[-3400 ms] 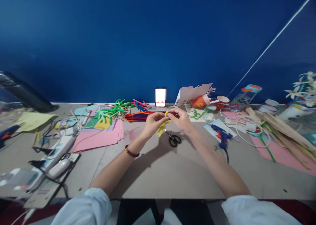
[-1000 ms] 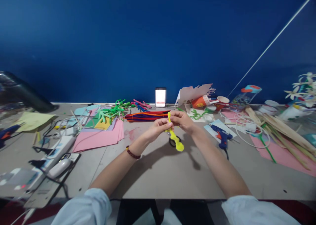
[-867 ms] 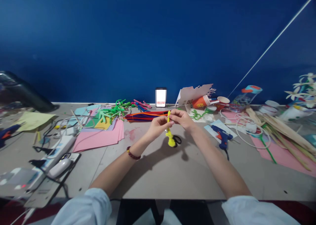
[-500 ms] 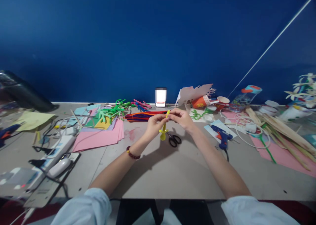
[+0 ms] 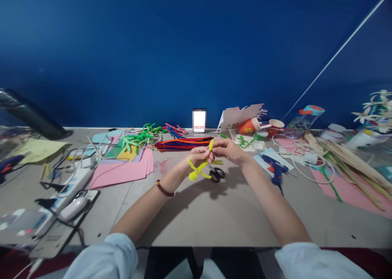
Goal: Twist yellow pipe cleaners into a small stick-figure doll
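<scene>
Between my two hands is a yellow pipe-cleaner figure [image 5: 199, 169], with a round end hanging low and thin limbs sticking out sideways. My left hand [image 5: 197, 154] is closed on its middle. The fingertips of my right hand [image 5: 226, 149] pinch its upper end, close beside the left fingers. Just below the hands, black-handled scissors [image 5: 217, 174] lie on the table, their blades partly hidden behind the figure. A bundle of red, orange and purple pipe cleaners [image 5: 180, 144] lies behind my left hand.
A lit phone [image 5: 199, 120] leans at the blue wall. Pink paper sheets [image 5: 122, 172], green pipe cleaners [image 5: 137, 142] and a power strip [image 5: 67, 193] lie left. To the right are a blue glue gun [image 5: 277, 169], orange paper cups [image 5: 248, 126] and a coiled white cable [image 5: 306, 152].
The yellow figure has turned from nearly upright to slanting down left, its limbs now spread into view. Both hands have dropped slightly, still gripping it.
</scene>
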The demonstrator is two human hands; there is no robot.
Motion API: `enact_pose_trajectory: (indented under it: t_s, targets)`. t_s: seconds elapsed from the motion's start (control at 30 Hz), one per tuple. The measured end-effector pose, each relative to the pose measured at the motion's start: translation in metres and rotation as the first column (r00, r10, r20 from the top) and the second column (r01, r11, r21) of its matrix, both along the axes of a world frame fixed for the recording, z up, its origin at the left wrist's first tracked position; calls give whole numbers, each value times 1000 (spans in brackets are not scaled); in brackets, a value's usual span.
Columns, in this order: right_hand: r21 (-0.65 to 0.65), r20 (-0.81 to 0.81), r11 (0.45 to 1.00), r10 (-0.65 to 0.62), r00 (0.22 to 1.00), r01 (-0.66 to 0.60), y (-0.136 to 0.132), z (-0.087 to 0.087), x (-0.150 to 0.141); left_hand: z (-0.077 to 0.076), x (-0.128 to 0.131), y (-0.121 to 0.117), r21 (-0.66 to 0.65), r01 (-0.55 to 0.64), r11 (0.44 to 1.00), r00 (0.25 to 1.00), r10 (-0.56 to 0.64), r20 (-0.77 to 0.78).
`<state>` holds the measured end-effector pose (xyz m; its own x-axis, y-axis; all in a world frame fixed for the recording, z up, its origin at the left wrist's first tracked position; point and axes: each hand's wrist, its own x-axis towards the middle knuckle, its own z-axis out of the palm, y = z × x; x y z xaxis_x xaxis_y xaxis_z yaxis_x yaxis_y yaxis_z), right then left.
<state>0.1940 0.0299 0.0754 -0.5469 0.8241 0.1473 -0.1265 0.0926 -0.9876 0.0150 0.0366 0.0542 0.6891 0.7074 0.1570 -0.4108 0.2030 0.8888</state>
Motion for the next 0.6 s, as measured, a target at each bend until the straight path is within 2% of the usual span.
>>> enact_pose_trajectory:
  t_s: [0.13,0.27,0.33,0.43,0.6]
  targets:
    - [-61,-9,997,49,999,-49,-2,-3,-3,-1,-2,4,37,146,989,989,-144,-39]
    - [-51,-30,998,-27,999,25,-3,-4,-7,0,-2,3,4,183,983,981,-183,-59]
    - [-34,-26,995,-94,995,93,-2,-4,-8,1,0,0,-39,143,989,989,-144,-42]
    - [-18,-4,976,-217,976,217,1,-4,-11,3,3,-2,-151,-8,989,999,0,-49]
    - [-4,-3,882,-472,882,472,4,-5,-16,3,-1,7,-304,-226,926,974,211,-82]
